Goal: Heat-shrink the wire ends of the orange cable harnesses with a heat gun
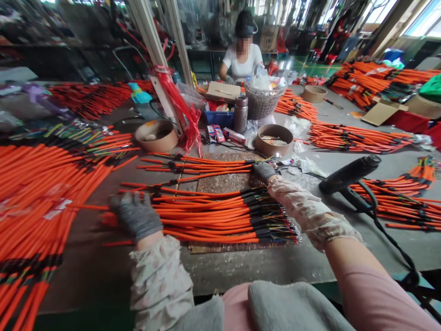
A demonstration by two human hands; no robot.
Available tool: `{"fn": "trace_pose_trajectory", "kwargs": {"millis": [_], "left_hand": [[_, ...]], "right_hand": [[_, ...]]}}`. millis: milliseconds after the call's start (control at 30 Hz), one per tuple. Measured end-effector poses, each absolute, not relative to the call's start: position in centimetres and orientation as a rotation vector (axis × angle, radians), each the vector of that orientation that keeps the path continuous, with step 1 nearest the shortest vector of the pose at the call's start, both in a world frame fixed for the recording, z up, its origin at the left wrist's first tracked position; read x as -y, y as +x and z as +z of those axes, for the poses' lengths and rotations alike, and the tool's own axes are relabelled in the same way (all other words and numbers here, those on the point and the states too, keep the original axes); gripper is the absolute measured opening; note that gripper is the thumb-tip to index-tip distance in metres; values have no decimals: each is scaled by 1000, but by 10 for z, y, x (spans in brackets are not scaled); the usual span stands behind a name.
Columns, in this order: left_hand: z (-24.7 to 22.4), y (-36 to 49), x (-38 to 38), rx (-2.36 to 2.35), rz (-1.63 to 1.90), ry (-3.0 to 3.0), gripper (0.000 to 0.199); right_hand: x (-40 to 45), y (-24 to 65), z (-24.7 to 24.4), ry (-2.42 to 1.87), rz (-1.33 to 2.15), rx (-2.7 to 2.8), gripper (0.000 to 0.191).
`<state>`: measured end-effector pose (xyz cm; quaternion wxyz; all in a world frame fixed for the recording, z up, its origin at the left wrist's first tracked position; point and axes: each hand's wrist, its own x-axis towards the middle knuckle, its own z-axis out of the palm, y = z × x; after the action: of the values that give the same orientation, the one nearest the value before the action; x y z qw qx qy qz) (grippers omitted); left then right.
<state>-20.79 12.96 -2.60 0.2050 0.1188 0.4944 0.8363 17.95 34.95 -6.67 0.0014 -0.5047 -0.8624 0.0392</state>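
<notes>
Gray-gloved left grip [136,216] lying open across orange cable bundle [210,218], right grip [264,172] resting just above bundle, fingertips curling out of sight, closure impossible to tell

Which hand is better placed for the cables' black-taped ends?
Right, probably: the right hand sits just beside the black-taped ends of the orange cables, while the left hand rests by their plain orange ends.

left hand [136,216]: gray knit glove | right hand [264,172]: matching gray knit glove | left sleeve cover [160,285]: pale, pink spots, lower center | right sleeve cover [312,214]: sheer, lacy, right of center | shirt sleeve [379,299]: pink, lower right | cloth [292,308]: gray, bottom edge
</notes>
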Motion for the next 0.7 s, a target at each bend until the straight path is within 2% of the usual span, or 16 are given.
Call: {"fn": "trace_pose_trajectory", "kwargs": {"millis": [133, 267, 367, 433, 567, 700], "left_hand": [[-27, -151, -155, -1166, 2273, 187, 28], [-25, -108, -184, -1056, 1943, -94, 6], [-9, -99, -211, -979, 1676, -268, 29], [7, -102, -228, -827, 1740, -303, 41], [43, -110, -248, -565, 1974, -139, 46], [75, -112, -241, -434, 2001, 245, 54]], "right_hand": [[-340, 176, -44, -1663, -19, 2743, 24], [-310, 181, 1, -1542, -214, 2686, 33], [-283, 191, 27, -1384, -327, 2632, 36], [-270, 200, 33, -1248, -324, 2556, 34], [-262, 217, 28, -953, 87, 2279, 25], [-262, 226, 20, -785, 509, 2131, 23]]}}
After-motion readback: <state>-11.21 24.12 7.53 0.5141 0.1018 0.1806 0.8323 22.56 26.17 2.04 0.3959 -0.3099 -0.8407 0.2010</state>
